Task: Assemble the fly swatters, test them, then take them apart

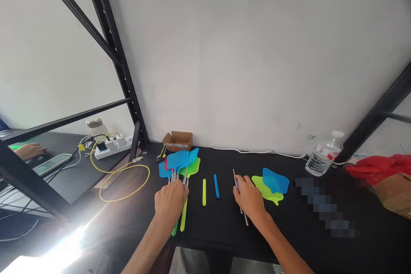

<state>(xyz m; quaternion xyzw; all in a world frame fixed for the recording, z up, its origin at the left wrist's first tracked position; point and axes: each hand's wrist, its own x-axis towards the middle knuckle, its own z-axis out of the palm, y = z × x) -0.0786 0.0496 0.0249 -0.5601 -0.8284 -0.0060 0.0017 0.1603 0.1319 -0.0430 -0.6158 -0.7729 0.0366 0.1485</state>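
My left hand [171,200] is closed around the shafts of several fly swatters [177,160], whose blue, red and green heads fan out beyond my fingers. Green handles [183,218] stick out below that fist. To its right lie a loose yellow-green handle [204,192] and a blue handle [216,186]. My right hand [248,197] has its fingers curled over thin metal rods [246,219] lying on the black table. Just right of it, a blue swatter head [280,182] partly overlaps a yellow-green swatter head [266,190]. My right fingertips are partly hidden.
A small open cardboard box [180,140] stands against the wall. A water bottle [324,154] leans at the right, near red cloth [382,169]. At left are a yellow cable [148,177], a power strip [114,146], a black metal frame [123,64] and another person's hand [31,150].
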